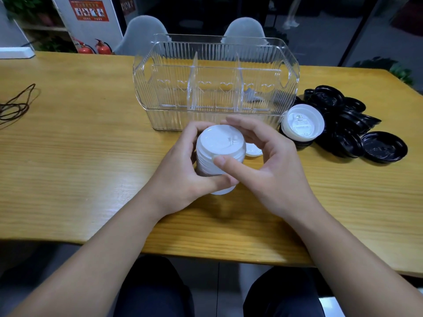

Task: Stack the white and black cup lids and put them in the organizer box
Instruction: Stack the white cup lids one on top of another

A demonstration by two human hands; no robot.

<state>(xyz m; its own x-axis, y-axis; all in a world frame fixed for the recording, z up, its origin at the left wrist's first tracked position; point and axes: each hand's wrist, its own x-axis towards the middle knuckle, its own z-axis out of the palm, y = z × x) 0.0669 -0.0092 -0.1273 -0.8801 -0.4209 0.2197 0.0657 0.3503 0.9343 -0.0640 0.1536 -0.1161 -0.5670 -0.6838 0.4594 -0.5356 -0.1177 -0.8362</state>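
Forearms enter from the bottom edge. Table [68, 156]; clear organizer box [215, 83], upper centre; black lids [357, 131], right. At centre, left hand [180, 170] and right hand [270, 161] clasp the white lid stack [217, 154]: likely light, thin, slippery plastic, best gripped around its sides.

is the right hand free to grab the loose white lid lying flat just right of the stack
Probably not yet: the right hand is curled round the stack of white lids together with the left hand. The loose white lid lies uncovered just under its fingers, so releasing would free it.
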